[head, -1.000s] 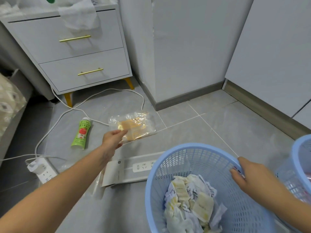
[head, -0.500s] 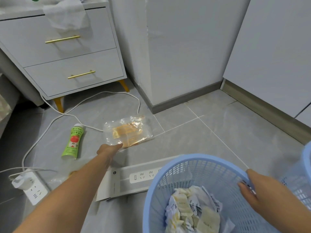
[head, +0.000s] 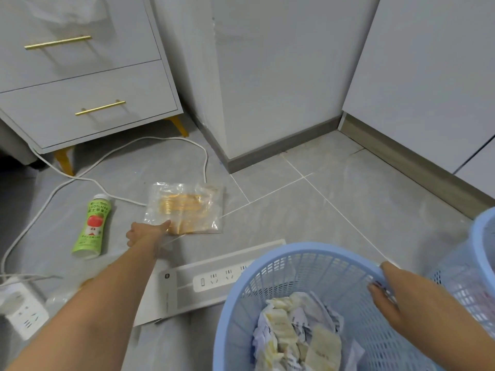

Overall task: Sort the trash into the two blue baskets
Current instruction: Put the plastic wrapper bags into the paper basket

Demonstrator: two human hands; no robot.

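A clear plastic wrapper (head: pixel 187 207) with orange print lies on the grey floor tiles. My left hand (head: pixel 144 234) reaches out to its near left corner, thumb and fingers closed on the edge. The near blue basket (head: pixel 267 253) holds crumpled paper scraps (head: pixel 294 330), and my right hand (head: pixel 388 293) grips its right rim. A second blue basket (head: pixel 479 236) stands at the right edge, mostly cut off. A green juice bottle (head: pixel 92 227) lies on its side left of the wrapper.
A flat white power-strip box (head: pixel 214 277) lies between my left arm and the near basket. A white power strip (head: pixel 24 309) sits bottom left, its cable (head: pixel 107 156) looping past the white nightstand (head: pixel 93 103). White walls and cabinets close the back and right.
The view has tilted and shifted, so the basket sits lower in frame. My left hand stays at the wrapper's near corner, and the wrapper now looks flatter on the floor. My right hand keeps the rim.
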